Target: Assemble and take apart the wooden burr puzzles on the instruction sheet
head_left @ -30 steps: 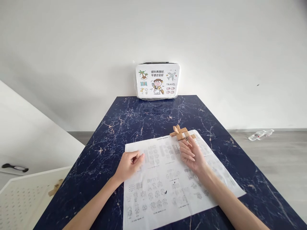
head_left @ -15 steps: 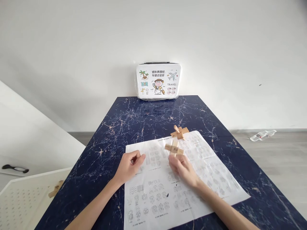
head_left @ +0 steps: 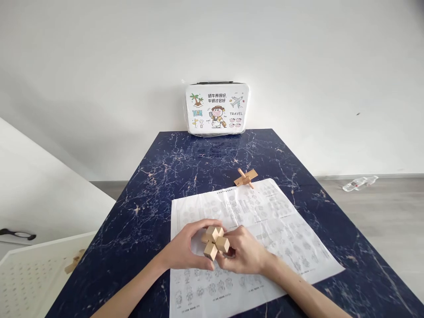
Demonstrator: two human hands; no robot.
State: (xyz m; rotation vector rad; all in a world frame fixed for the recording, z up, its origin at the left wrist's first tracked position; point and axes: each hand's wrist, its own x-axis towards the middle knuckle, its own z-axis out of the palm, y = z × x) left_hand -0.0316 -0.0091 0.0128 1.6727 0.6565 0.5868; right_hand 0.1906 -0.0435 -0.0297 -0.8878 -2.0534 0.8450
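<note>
A pale wooden burr puzzle (head_left: 215,243) with square-ended, crossing bars is held over the printed sheet. My left hand (head_left: 185,247) curves around its left side, with the thumb below and fingers behind it. From the right, my right hand (head_left: 247,251) grips the same puzzle with closed fingers. Both hands are above the white paper sheet (head_left: 291,238), which carries rows of small diagrams and lines of print. Beyond the hands, at the sheet's far edge, lies a second wooden puzzle (head_left: 246,178) made of a flat plate and crossing sticks.
The dark blue marbled table (head_left: 185,168) runs up to the wall. A white cartoon case (head_left: 217,108) in clear wrapping stands at its far end. Low at left are a white perforated surface (head_left: 29,274) and wooden pieces (head_left: 74,261). A clear plastic bottle (head_left: 359,183) lies on the floor at right.
My right hand has brought the burr puzzle nearer to me and to the left. My left hand has gone from a loose fist to a hold around it.
</note>
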